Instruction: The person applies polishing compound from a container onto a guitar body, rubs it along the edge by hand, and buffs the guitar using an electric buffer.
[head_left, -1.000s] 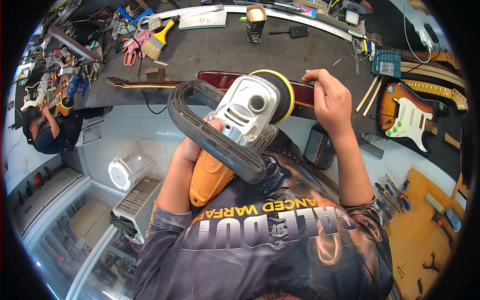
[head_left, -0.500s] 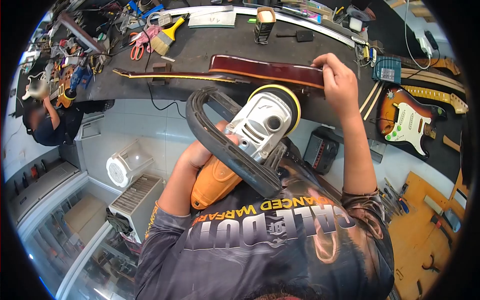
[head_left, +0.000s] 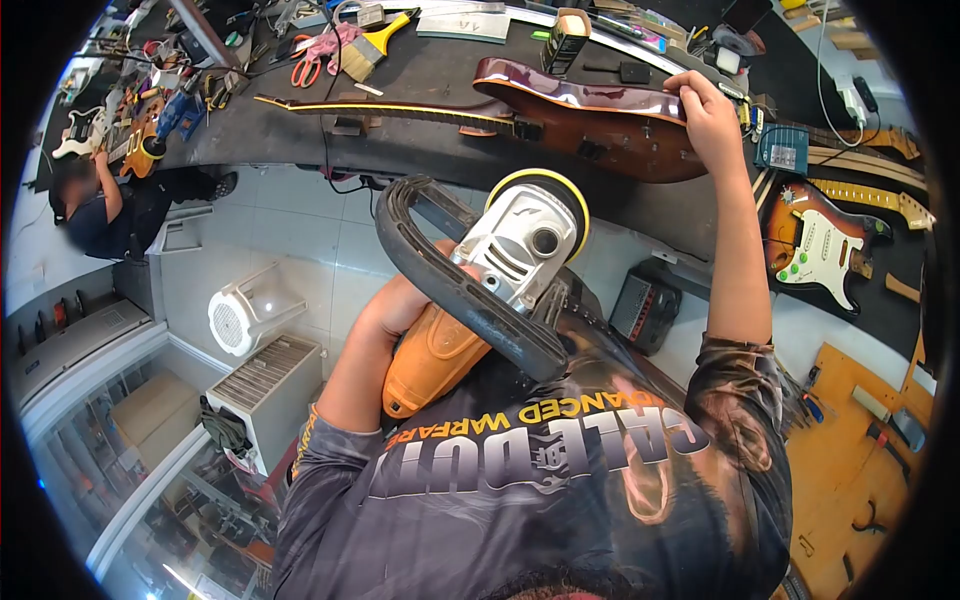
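My left hand (head_left: 403,298) is closed round the body of an orange and silver polisher (head_left: 525,250), behind its black loop handle. The polisher's round yellow-rimmed pad faces away from me, toward the bench, and shows a gap from the guitar. My right hand (head_left: 708,118) grips the far right edge of a glossy sunburst electric guitar (head_left: 620,130). The guitar is tilted on the bench, its side and one broad brown face visible. Its neck (head_left: 390,110) points left, over a small dark support block (head_left: 347,127).
A dark bench (head_left: 250,130) holds a yellow-handled brush (head_left: 375,48), orange scissors (head_left: 306,70) and a box (head_left: 567,42). Another sunburst guitar (head_left: 815,240) lies at right. A person (head_left: 95,205) works at far left. A cable (head_left: 327,150) hangs off the bench edge.
The guitar has tipped, so more of its broad face shows. My right hand has moved up and slightly right with it. The polisher stays nearly in place, now apart from the guitar.
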